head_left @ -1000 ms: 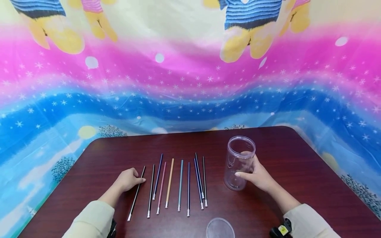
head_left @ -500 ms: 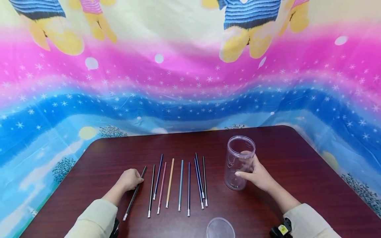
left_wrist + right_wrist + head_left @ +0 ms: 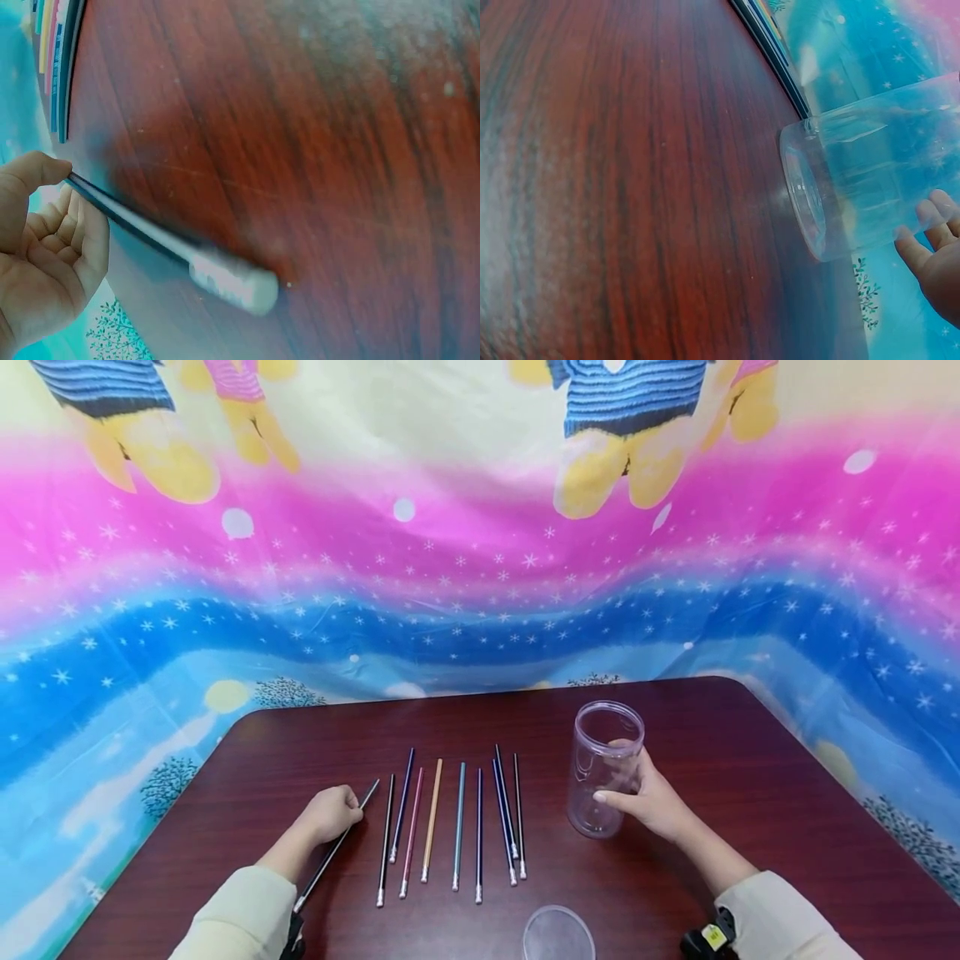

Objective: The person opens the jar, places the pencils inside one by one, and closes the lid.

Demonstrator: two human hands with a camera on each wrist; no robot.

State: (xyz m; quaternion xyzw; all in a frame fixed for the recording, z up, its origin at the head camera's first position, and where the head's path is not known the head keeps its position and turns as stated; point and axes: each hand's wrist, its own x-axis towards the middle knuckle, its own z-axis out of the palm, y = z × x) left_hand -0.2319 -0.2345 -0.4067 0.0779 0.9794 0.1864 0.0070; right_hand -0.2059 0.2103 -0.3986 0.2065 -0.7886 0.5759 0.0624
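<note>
At the table's left side my left hand (image 3: 330, 814) pinches a dark pencil (image 3: 135, 221) between thumb and fingers. Its white eraser end points toward me, near the sleeve in the head view. On the right, my right hand (image 3: 656, 802) grips a tall clear plastic jar (image 3: 588, 777) from its right side, thumb in front. The jar stands upright without a lid, and nothing shows inside it. Several pencils lie in a row between the hands, among them a black one (image 3: 386, 839), a red one (image 3: 412, 831), a yellow one (image 3: 432, 818) and a teal one (image 3: 459, 827).
A round clear lid (image 3: 558, 935) lies near the front edge, partly cut off by the frame. The dark red-brown table (image 3: 675, 710) ends at a printed cloth backdrop (image 3: 465, 560), which hangs behind and along both sides.
My left hand has taken hold of the dark pencil and turned it, its eraser end swinging left and its tip right. My right hand and the jar stay in place.
</note>
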